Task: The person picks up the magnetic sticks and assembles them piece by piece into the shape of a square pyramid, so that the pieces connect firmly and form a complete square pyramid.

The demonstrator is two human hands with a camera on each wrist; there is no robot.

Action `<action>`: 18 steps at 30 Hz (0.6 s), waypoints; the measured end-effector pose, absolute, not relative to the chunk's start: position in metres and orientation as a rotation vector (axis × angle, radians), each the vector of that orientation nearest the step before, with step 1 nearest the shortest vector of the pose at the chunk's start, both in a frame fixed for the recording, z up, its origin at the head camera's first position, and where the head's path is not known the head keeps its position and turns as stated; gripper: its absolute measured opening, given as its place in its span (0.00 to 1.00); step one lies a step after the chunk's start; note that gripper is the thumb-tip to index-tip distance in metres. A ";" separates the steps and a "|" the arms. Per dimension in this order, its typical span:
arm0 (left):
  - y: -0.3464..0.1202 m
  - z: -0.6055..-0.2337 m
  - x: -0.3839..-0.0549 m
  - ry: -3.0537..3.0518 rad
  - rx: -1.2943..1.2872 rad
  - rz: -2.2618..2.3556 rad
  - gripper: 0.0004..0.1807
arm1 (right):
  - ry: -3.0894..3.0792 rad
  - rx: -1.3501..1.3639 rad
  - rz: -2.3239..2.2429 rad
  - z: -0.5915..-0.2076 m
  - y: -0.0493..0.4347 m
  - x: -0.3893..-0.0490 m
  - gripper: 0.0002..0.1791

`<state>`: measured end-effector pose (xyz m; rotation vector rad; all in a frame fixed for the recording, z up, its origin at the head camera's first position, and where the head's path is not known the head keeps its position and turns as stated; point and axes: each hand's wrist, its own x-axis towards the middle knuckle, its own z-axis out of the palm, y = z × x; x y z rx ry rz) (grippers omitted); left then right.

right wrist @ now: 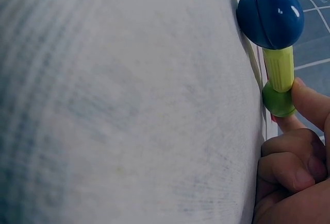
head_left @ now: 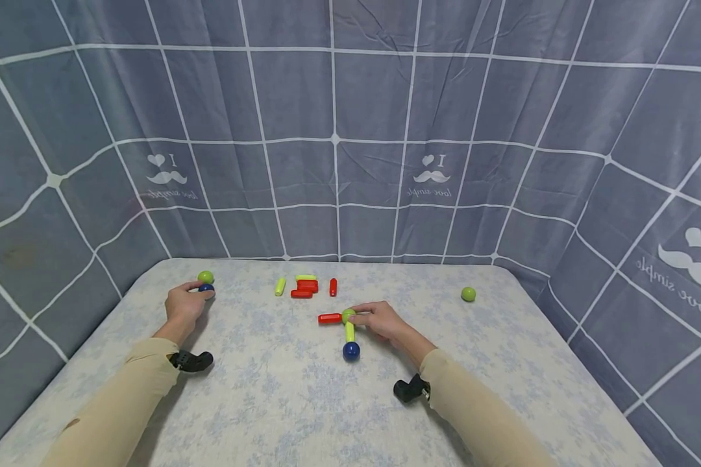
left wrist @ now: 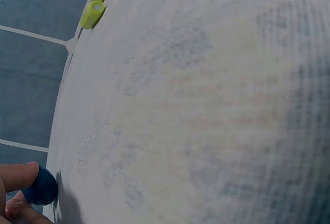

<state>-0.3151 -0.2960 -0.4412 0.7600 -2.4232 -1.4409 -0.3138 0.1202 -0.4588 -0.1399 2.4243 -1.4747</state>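
At the table's far left, my left hand (head_left: 185, 306) pinches a dark blue ball (left wrist: 42, 187) between thumb and fingers. Just behind that ball lies a green ball (head_left: 206, 277). Near the middle, my right hand (head_left: 381, 320) pinches another green ball (right wrist: 278, 100), which joins a red rod (head_left: 330, 318) pointing left and a yellow-green rod (head_left: 350, 332) pointing towards me. A second blue ball (right wrist: 271, 16) caps the near end of the yellow-green rod. In the right wrist view the lower fingers are curled against the tabletop.
Several loose red rods (head_left: 301, 294) and a yellow-green rod (head_left: 280, 286) lie at the back centre, with another yellow-green rod (head_left: 306, 277) behind. One more green ball (head_left: 468, 294) sits on the right. A grey-blue gridded curtain (head_left: 362, 175) surrounds the patterned tabletop (head_left: 269, 389).
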 end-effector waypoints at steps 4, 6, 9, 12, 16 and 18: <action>-0.294 -0.440 -0.314 -2.453 0.744 -1.411 0.29 | 2.429 -0.143 -1.476 -0.459 0.120 -0.313 0.21; -0.293 -0.440 -0.313 -2.470 0.741 -1.397 0.28 | 2.425 -0.138 -1.476 -0.458 0.120 -0.312 0.21; -0.291 -0.441 -0.311 -2.493 0.740 -1.394 0.28 | 2.426 -0.126 -1.466 -0.457 0.119 -0.311 0.21; -0.288 -0.441 -0.310 -2.508 0.729 -1.400 0.27 | 2.426 -0.121 -1.462 -0.457 0.119 -0.311 0.21; -0.282 -0.439 -0.307 -2.519 0.697 -1.414 0.26 | 2.422 -0.120 -1.470 -0.457 0.119 -0.312 0.21; -0.279 -0.439 -0.306 -2.526 0.674 -1.422 0.25 | 2.421 -0.117 -1.473 -0.457 0.119 -0.312 0.21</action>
